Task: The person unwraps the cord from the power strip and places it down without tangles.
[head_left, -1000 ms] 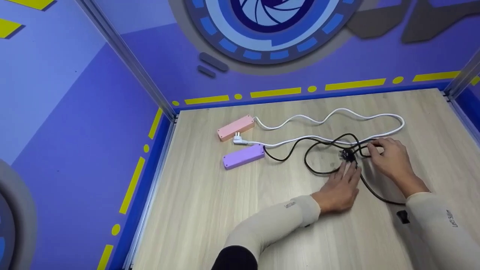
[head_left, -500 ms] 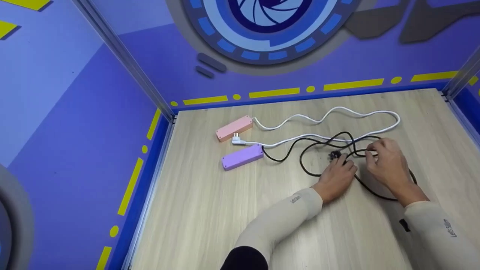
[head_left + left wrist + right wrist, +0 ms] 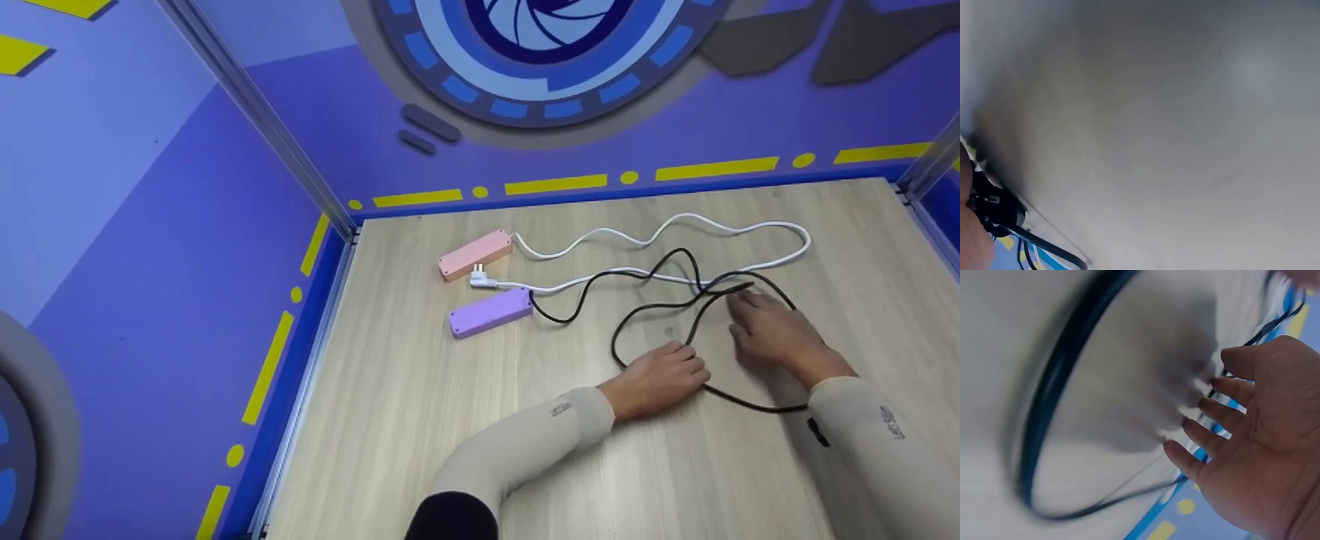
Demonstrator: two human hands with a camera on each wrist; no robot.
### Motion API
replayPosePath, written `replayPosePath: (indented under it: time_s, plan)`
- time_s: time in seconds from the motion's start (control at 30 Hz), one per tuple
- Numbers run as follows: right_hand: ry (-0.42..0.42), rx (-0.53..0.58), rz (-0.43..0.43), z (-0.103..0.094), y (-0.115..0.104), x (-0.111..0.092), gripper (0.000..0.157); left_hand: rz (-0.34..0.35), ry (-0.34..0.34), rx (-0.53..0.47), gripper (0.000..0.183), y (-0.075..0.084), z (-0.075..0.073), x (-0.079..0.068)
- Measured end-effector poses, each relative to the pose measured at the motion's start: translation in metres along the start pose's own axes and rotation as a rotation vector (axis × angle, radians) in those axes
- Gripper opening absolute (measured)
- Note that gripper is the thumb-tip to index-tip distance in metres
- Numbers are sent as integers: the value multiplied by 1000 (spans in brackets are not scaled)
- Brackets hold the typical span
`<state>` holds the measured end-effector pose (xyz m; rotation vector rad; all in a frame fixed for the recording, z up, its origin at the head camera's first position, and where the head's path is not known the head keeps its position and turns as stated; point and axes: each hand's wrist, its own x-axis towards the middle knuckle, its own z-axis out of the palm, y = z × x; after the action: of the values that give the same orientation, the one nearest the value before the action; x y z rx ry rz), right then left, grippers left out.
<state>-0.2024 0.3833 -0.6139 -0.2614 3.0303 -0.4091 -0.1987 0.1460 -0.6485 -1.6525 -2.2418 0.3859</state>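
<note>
My left hand (image 3: 660, 381) grips a black plug (image 3: 1000, 211), which is hidden under the fingers in the head view and shows dark in the left wrist view. From it runs a black cable (image 3: 757, 409), looped and crossed over itself on the table, leading to a purple power strip (image 3: 491, 313). My right hand (image 3: 776, 334) lies beside the crossing loops at right. In the right wrist view its fingers (image 3: 1204, 437) are spread and slightly bent, with nothing between them. A wide loop of the cable (image 3: 1053, 379) stands out in front of that palm.
A pink power strip (image 3: 476, 255) lies behind the purple one. Its white cable (image 3: 780, 225) curves to the right and back, passing beneath the black loops. The white plug (image 3: 478, 279) rests between the two strips. Blue printed walls (image 3: 600, 150) border the wooden table (image 3: 405, 420).
The left hand has gripped the black plug and drawn it toward the body, covering it. The right hand has released the cable it was pinching. The black loops have spread and shifted.
</note>
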Motion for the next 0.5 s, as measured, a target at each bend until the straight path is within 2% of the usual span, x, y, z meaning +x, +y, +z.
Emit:
replayPosePath:
  time_s: [0.13, 0.23, 0.3, 0.4, 0.5]
  plan:
    - [-94, 62, 95, -7, 27, -8, 63, -13, 60, -43, 28, -20, 11, -40]
    - [-137, 121, 139, -11, 39, -11, 68, -73, 99, -69, 23, -40, 20, -73]
    - [-127, 122, 139, -13, 40, -12, 62, -129, 99, -98, 19, -52, 21, -90]
    - [-73, 39, 120, -13, 33, -10, 50, -180, 102, -132, 20, -57, 14, -103]
    - [-9, -64, 104, -10, 27, -5, 38, -170, 117, -134, 26, -50, 5, -104]
